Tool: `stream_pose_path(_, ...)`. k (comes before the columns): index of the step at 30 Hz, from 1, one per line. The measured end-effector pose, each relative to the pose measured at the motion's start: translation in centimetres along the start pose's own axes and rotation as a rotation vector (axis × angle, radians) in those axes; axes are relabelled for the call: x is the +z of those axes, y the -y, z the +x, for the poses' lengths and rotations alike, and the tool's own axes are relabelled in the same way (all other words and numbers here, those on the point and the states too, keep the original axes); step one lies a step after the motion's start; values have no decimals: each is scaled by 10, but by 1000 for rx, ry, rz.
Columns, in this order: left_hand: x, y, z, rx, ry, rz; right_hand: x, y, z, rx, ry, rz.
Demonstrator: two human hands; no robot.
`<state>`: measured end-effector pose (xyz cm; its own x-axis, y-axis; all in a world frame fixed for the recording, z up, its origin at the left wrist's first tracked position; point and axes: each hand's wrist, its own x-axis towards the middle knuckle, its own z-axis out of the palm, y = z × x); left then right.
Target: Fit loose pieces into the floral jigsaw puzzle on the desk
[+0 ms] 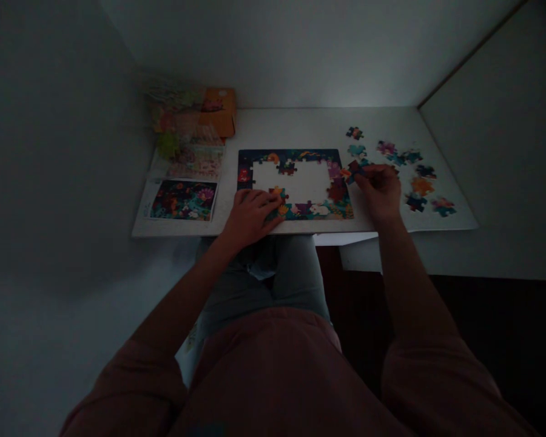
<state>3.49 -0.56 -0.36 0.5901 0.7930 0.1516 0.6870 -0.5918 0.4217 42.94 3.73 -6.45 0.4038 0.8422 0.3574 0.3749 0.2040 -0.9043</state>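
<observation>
The left hand lay across the near edge of the part-built jigsaw puzzle, its fingers over the colourful pieces there. Whether they pinched one was too dim to tell. The right hand was well apart from it, just right of the puzzle, with a dark jigsaw piece held between thumb and fingers, close to the puzzle's right edge.

The puzzle sat flat on the white table, a dark border of pieces running around a white gap in its middle, with a few more pieces jutting into that gap. Right of the puzzle lay a loose scatter of jigsaw pieces in orange, teal, pink and navy, all apart from one another. Left of the puzzle was a printed picture card showing a dark, colourful scene — it rested on a pale sheet. Beyond the card, up at the puzzle's far left corner, stood an orange cardboard box beside a heap of crinkled clear wrapping. Nearer than the puzzle, below the table edge, were the person's grey trousers
</observation>
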Motion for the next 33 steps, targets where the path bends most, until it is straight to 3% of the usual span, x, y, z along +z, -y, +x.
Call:
stream_pose_path(6,5,-2,-9,-14,2,7,-1,11,-6,-8,81,-80)
stream_pose_path(11,6,-2,-8,-18,-23,16,10,23,-15,-2,164,-59)
stream_pose_path(15,5,-2,-8,-57,-117,7,17,23,-17,19,206,-32)
stream_pose_path(19,-6,8,-7,-153,-204,9,15,19,-15,44,240,-30)
stream_pose_path(25,-10,29,-10,-137,-184,52,16,24,-17,75,275,-50)
stream_pose_path(29,-4,31,-11,-76,-128,60,40,39,-13,85,364,-107)
stream_pose_path(33,-4,29,-11,-75,-108,66,88,62,-1,-9,522,-229)
